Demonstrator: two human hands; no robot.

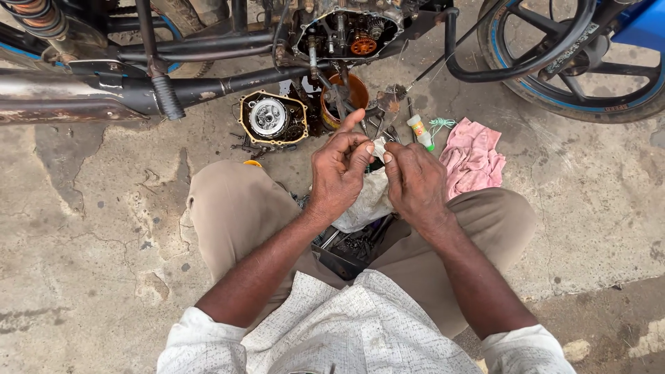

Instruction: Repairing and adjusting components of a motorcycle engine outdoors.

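Note:
My left hand (339, 170) and my right hand (414, 181) meet in front of me above my knees. Together they pinch a small whitish piece (378, 149) between thumbs and fingertips; its kind is too small to tell. Below the hands a pale cloth or bag (367, 201) rests between my legs. Ahead stands a motorcycle with its engine (346, 34) open, an orange gear showing inside. The removed engine cover (271, 118) with a round metal part lies on the ground just left of my hands.
A pink rag (472, 156) lies to the right, next to a small white-and-green tube (420, 131). An orange-brown tub (346, 97) sits under the engine. Loose tools lie between my feet. The front wheel (575, 62) is at upper right, the exhaust pipe (62, 93) at left.

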